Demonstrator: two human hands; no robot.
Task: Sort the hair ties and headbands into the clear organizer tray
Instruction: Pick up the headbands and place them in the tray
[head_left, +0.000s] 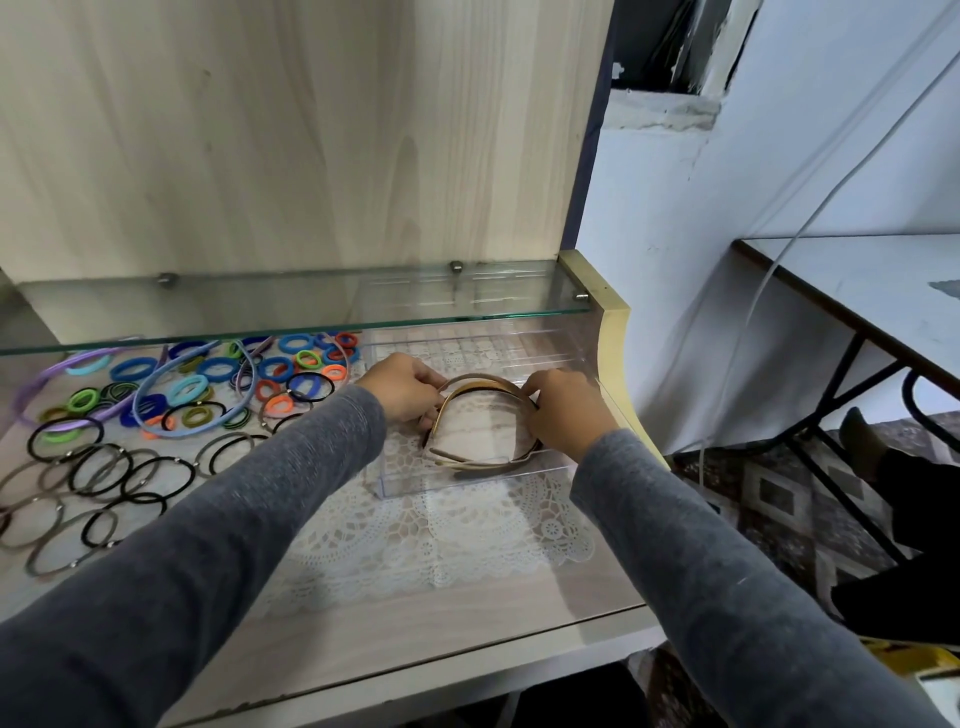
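**Both hands seat a headband bundle in the clear tray**

The fingers (432, 402) of the left hand (402, 389) curl round the left side of a bundle of tan, gold and dark headbands (480, 385). The right hand (563, 408) grips the right side of the same arcs, so both hands are closed on the bundle. It sits inside the clear organizer tray (467, 480), crown toward the counter's back edge and open tips toward the front edge. Whether the tips touch the tray floor I cannot tell.

These bands look light, stiff and springy. Squeezed at the sides, they will likely try to flare open, and their smooth faces may slide over one another. Holding both sides seems the sound grip, since a hold at the crown alone would let the tips splay. The thin-walled tray looks light too and may skid on the lace mat (441, 540).

Both forearms, in grey sleeves, reach in from the front edge, with palms down and wrists angled toward each other.

The tray stands near the counter's right edge, partly under a glass shelf (311, 306). Loose hair ties (218, 369) cover the left half, with thin dark elastics (104, 467) nearer the front.
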